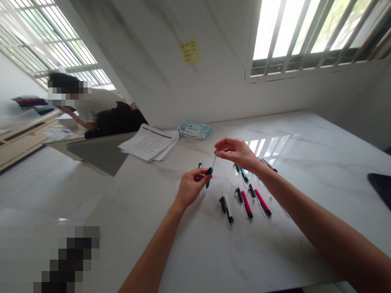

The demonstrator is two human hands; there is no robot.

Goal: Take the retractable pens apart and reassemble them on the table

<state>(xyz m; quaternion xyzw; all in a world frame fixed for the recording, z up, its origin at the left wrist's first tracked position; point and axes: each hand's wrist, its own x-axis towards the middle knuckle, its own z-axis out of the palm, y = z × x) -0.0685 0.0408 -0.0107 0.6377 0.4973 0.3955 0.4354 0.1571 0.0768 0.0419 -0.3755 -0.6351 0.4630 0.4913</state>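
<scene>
My left hand [190,188] is closed around the black and teal barrel of a pen [209,182], which it holds tilted above the table. From the barrel's upper end a thin pen refill [214,162] sticks out. The refill's top is pinched in my right hand [237,154], thumb against fingers. Just beyond my left hand lies a small dark pen piece [200,165]. Taken-apart pens lie under and in front of my right arm: a white barrel [228,208], a red barrel [247,204], a second red barrel [262,202] and a teal barrel [244,175], with black clip parts and thin refills beside them.
A stack of printed papers [149,142] and a blue wipes pack [194,130] lie by the wall. At the right edge is a dark flat object [380,187]. Another person [104,108] sits bent forward at the back left.
</scene>
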